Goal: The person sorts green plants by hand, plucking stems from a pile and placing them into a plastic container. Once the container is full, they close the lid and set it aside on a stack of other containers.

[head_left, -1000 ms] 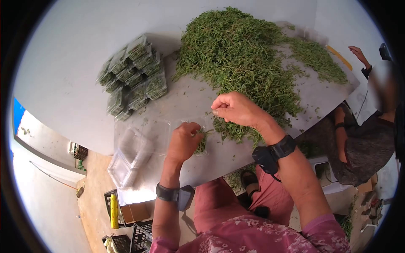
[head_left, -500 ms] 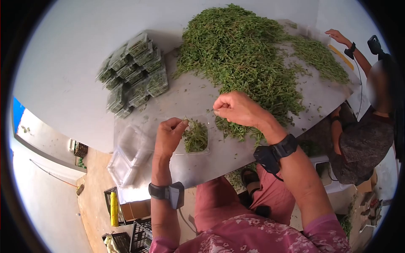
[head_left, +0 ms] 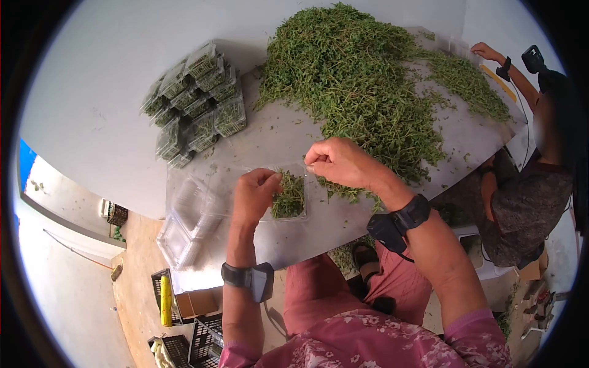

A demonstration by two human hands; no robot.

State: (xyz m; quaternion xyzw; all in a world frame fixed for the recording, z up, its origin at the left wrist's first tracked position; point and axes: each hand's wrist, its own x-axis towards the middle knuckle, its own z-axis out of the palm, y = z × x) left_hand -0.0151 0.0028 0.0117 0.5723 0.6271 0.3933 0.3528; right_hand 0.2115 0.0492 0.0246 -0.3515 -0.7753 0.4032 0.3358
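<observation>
A clear plastic clamshell box (head_left: 305,208) sits on the metal table, with leafy green sprigs (head_left: 288,199) inside. My left hand (head_left: 253,195) is over the box's left side, thumb and fingers pinched together at the edge of the greens; whatever lies between them is hidden. Near the box's upper right corner, my right hand (head_left: 341,162) is also closed in a pinch, and I cannot make out anything in it. Behind it rises a large heap of cut greens (head_left: 350,80), spread across the table.
Filled clear boxes (head_left: 196,104) are stacked at the back left against the wall. Nested, unfilled boxes (head_left: 184,227) lie at the table's left edge (head_left: 245,260). A co-worker (head_left: 521,196) sits at the right, one arm reaching over the table. Black crates (head_left: 205,340) stand on the floor.
My left hand has shifted slightly right and up, further over the greens. My right hand has moved a little left and down, closer to the box's corner. The co-worker's raised hand has curled slightly.
</observation>
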